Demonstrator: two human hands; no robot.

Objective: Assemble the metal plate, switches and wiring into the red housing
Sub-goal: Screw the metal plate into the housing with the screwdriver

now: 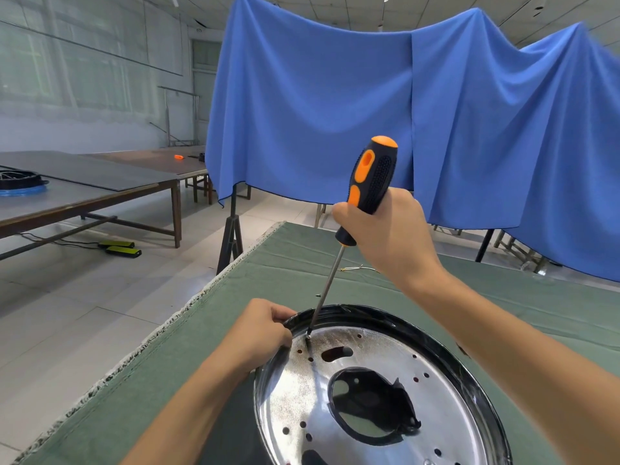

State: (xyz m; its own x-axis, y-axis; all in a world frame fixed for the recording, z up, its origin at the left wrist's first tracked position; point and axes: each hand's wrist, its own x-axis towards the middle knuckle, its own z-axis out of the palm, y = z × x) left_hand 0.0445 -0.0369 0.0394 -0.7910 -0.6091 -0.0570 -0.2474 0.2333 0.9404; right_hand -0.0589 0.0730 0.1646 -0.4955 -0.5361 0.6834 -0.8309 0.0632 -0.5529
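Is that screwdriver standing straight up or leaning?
Leaning. The screwdriver has its tip down on the metal plate near the rim, while its handle, gripped by the right hand, tilts up to the right.

Blue cloth (335,95) draped behind, long side table (84,193) at left, two yellow-black boxes (120,248) on floor

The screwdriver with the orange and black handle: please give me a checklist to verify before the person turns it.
1. Right hand grips the orange and black screwdriver: ok.
2. Tip stands on a screw near the edge of the shiny round metal plate: ok.
3. Tip seated in the screw head: cannot tell.
4. Left hand holds the dark rim of the housing: ok.
5. Shaft upright: not ok, tilted.
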